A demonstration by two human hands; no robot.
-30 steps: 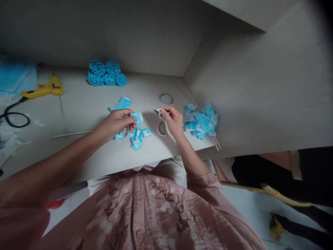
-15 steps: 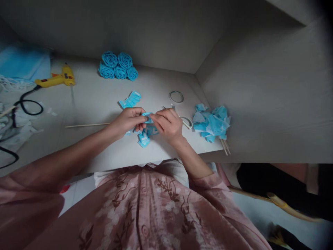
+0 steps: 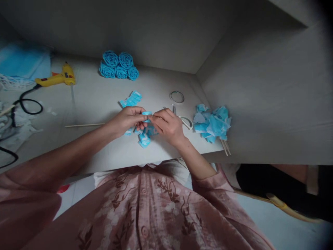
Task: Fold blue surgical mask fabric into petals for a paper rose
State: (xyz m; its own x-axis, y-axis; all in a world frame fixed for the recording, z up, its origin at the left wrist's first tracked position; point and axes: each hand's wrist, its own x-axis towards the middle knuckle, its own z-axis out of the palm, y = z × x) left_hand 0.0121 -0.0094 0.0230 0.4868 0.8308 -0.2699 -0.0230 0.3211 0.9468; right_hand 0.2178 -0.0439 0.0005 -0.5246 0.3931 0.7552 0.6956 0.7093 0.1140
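Note:
A small blue piece of mask-like fabric (image 3: 146, 114) is pinched between the thumb and fingers of my left hand (image 3: 131, 119). The fingertips of my right hand (image 3: 168, 125), closed together, meet the right edge of that same piece. Below the hands, several cut blue pieces (image 3: 144, 140) lie on the table, partly covered by the fingers. A longer pleated blue strip (image 3: 132, 99) rests just beyond my left hand. Scissors (image 3: 186, 122) with pale handles lie beside my right hand, partly hidden by it. From behind my left forearm a thin wooden stick (image 3: 83, 125) sticks out.
Several rolled blue roses (image 3: 118, 65) are stacked at the back wall. At left are a yellow glue gun (image 3: 58, 78) with a black cord and a pile of masks (image 3: 23, 62). A wire ring (image 3: 177, 97) and a heap of blue scraps (image 3: 213, 121) over sticks lie right.
My right fingertips have shifted slightly on the piece's right edge, and more of its upper side shows. My left hand keeps its hold nearly unmoved.

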